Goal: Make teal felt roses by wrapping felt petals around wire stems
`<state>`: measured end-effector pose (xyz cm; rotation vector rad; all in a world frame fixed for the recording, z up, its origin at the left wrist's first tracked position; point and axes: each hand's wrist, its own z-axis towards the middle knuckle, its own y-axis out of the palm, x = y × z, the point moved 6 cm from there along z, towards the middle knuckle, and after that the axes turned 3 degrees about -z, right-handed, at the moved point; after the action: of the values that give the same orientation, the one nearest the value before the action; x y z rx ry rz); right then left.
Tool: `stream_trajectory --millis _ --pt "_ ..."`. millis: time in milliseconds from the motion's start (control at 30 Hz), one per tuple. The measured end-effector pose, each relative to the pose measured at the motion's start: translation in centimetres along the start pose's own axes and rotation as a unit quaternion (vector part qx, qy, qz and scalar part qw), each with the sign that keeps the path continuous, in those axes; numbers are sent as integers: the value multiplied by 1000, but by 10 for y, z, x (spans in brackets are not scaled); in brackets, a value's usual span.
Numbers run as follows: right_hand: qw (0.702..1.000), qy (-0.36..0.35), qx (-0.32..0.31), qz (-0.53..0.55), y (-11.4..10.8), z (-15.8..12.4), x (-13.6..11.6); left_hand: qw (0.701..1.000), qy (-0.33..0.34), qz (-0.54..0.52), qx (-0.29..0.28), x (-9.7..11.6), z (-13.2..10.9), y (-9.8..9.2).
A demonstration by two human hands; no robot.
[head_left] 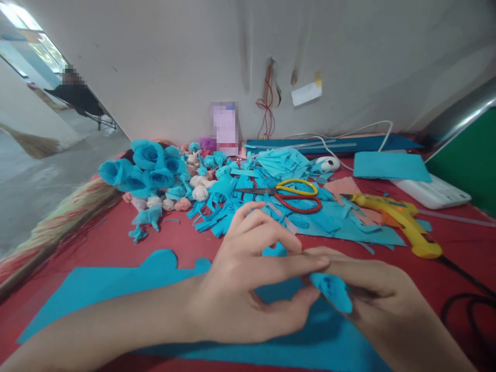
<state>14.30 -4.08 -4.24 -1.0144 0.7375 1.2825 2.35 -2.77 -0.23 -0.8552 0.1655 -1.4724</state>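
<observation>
My left hand [251, 274] reaches in from the lower left, its thumb and index finger pinched at the edge of a small rolled blue paper flower [331, 290]. My right hand [387, 294] is closed around the same paper flower from the right; its fingertips are partly hidden behind the left hand. Below both hands lies a large blue paper sheet [116, 289] with rounded blue paper pieces [160, 259] at its far edge. Beyond my left fingers are scissors [284, 194] with one yellow and one red handle, resting on blue paper scraps [217, 212].
At the back left stand large blue paper flowers [149, 165] beside small pink and white paper roses [200, 193]. A yellow glue gun [411, 222] with a black cord lies right. Behind it is a white box-shaped device [437, 191] under blue paper. A person [79, 93] sits far left.
</observation>
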Motion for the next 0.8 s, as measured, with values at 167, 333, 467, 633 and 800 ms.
stream_trajectory --millis 167,333,467,633,800 --pt "999 45 17 1 -1 -4 3 1000 -27 2 1 -3 0 3" --pt "997 72 11 -23 -2 -5 6 999 -42 -9 -9 -6 1 3" --pt "997 68 15 -28 -2 -2 4 999 -40 -15 -7 -6 1 3" --pt "999 22 4 -22 2 2 -2 1000 -24 -9 -1 -3 -1 2" --pt "1000 -6 5 -5 1 2 -4 1000 -3 2 -3 -2 -3 -1"
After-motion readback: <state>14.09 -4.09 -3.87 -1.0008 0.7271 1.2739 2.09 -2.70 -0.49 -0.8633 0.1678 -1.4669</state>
